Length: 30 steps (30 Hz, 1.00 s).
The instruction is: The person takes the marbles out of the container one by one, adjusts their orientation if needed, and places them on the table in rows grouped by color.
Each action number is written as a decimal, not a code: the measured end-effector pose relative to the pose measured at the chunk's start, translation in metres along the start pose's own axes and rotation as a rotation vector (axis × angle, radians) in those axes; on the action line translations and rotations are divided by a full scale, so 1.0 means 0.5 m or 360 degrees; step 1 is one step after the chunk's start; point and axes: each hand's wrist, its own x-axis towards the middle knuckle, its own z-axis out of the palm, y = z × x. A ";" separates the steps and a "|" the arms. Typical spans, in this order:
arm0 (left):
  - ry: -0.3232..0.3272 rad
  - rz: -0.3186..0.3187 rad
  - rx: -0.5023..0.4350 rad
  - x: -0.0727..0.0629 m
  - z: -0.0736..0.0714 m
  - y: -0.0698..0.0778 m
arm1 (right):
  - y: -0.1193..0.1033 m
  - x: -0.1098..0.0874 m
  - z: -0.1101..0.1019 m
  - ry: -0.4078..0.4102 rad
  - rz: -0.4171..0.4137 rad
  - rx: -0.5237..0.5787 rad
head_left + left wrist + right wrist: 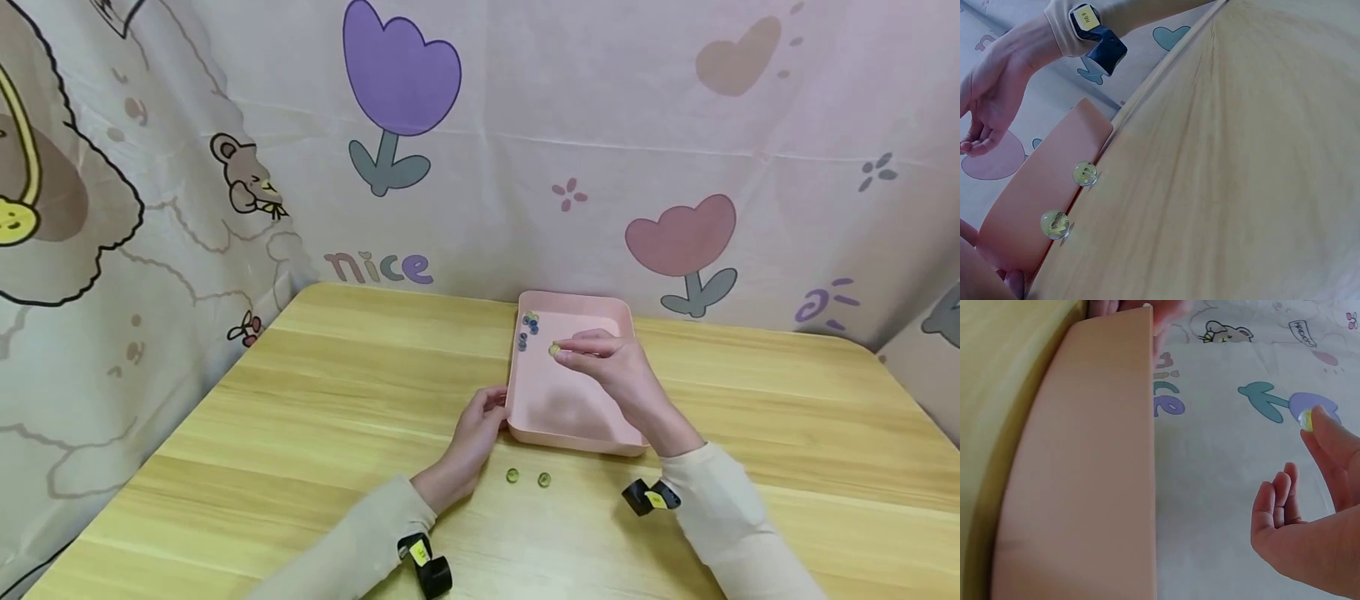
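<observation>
A shallow pink tray (573, 437) lies on the wooden table. Over its inside, my right hand (630, 379) pinches a yellow-green glass marble (1306, 420) between thumb and index finger, the other fingers loosely bent. My left hand (468, 442) grips the tray's near left corner; part of its fingers is hidden by the wall. Several blue marbles (522, 342) lie along the tray's left side, with yellow-green ones (532, 317) by them at the far end. Two more marbles, a left one (512, 475) and a right one (544, 480), rest on the table before the tray.
The wooden table (360, 375) stretches out on both sides of the tray. Behind it hangs a patterned cloth (517, 125) with tulips and bears, close to the tray's far end. Each sleeve carries a black wrist camera, one left (431, 571) and one right (645, 497).
</observation>
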 end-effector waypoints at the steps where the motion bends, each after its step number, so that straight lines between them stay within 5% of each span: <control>1: 0.0001 0.0002 0.0005 0.001 0.000 0.001 | 0.002 0.000 0.002 -0.0003 -0.0006 -0.0006; 30: -0.0006 -0.0009 -0.0013 -0.001 0.000 0.004 | 0.023 -0.044 -0.017 -0.0046 0.0029 -0.0189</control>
